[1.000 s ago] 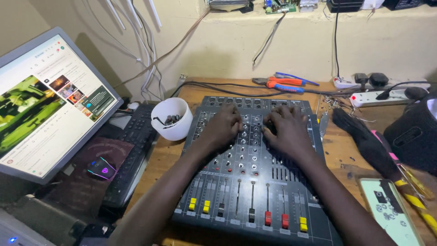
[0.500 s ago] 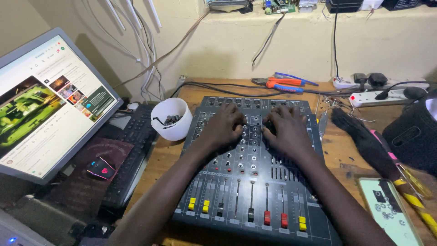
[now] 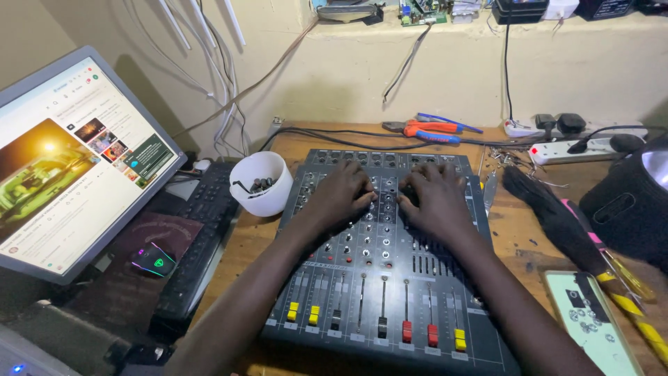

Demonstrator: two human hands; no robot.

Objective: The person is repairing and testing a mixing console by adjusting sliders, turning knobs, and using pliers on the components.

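Both hands rest on audio mixer (image 3: 390,278) knob rows: left hand (image 3: 344,195) and right hand (image 3: 435,198) curled, gripping nothing visible. White cup (image 3: 261,184) just left of mixer's edge.

Bare wood on the table (image 3: 518,233) opens between the audio mixer (image 3: 390,278) and the black glove (image 3: 553,216), a lane a hand could pass. To the mixer's left, the white cup (image 3: 261,182) touches its corner and the keyboard (image 3: 198,244) lies close by. Behind, cables (image 3: 334,136), pliers (image 3: 421,129) and a power strip (image 3: 577,147) crowd the wall edge.
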